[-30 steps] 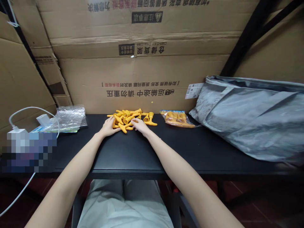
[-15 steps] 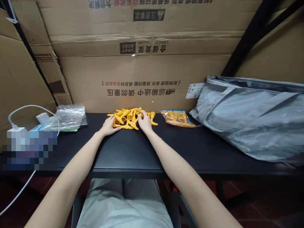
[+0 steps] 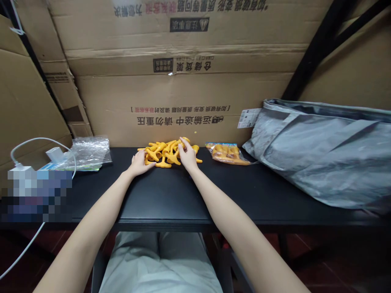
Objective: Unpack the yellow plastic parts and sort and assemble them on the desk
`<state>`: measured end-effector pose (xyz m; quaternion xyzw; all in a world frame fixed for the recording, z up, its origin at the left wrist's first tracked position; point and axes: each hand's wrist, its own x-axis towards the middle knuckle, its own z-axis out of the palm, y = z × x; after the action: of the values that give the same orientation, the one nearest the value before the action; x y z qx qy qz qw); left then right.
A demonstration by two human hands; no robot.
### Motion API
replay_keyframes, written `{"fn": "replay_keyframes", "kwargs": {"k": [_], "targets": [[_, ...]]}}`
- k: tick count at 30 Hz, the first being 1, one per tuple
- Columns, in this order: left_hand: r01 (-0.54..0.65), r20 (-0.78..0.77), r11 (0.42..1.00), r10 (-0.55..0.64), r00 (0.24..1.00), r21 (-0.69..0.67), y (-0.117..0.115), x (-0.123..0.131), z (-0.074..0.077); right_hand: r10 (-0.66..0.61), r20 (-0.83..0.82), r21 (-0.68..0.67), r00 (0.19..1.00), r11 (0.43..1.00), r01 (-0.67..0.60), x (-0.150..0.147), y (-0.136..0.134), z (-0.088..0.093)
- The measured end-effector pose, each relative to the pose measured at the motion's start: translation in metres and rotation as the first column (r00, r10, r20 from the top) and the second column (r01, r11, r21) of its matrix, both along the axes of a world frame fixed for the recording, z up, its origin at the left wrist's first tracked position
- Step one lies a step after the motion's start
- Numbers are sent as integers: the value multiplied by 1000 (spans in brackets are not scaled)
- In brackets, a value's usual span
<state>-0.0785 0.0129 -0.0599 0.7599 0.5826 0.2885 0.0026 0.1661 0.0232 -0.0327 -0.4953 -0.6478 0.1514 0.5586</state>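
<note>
A heap of yellow T-shaped plastic pieces [image 3: 164,164] with hollow round ends lies on the black table, against the cardboard. At the heap's left edge rests my left hand [image 3: 141,163], its thumb apart from the fingers, touching the outer pieces. My right hand [image 3: 187,157] is at the heap's right side with the index finger stretched forward and the thumb spread from it. Its fingertips touch pieces at the back right, and it covers part of the heap. Neither hand visibly grips a piece.
A clear bag of yellow pieces [image 3: 226,154] lies right of the heap, beside a large grey fabric bag [image 3: 320,158]. At left are clear plastic wrapping [image 3: 91,151], a white charger [image 3: 55,154] and a white cable [image 3: 33,237]. A cardboard wall [image 3: 183,91] closes off the back.
My right hand's fingers have stretched out further forward, and pieces beside it have shifted within the heap. My left hand stays at the left edge.
</note>
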Motion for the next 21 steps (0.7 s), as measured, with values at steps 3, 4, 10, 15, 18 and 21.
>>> {"fn": "replay_keyframes", "kwargs": {"k": [3, 4, 10, 15, 18, 21], "targets": [[-18, 19, 1000, 17, 1000, 10, -2, 2, 1, -69, -55, 37, 996, 997, 71, 4, 8, 8], [-14, 19, 1000, 14, 1000, 15, -3, 3, 1, -93, -51, 34, 994, 995, 95, 5, 11, 12], [4, 31, 1000, -5, 1000, 31, -1, 3, -2, -201, 194, -96, 960, 970, 222, -4, 29, 42], [28, 13, 999, -29, 999, 37, 2, 0, -5, -107, 447, -341, 888, 898, 280, -16, 41, 46], [53, 2, 997, -54, 999, 52, 4, -1, -6, -54, 454, -404, 889, 877, 260, -12, 45, 43], [76, 3, 995, -76, 997, 67, 6, -2, -8, -87, 485, -350, 870, 893, 284, 6, 48, 46]]}}
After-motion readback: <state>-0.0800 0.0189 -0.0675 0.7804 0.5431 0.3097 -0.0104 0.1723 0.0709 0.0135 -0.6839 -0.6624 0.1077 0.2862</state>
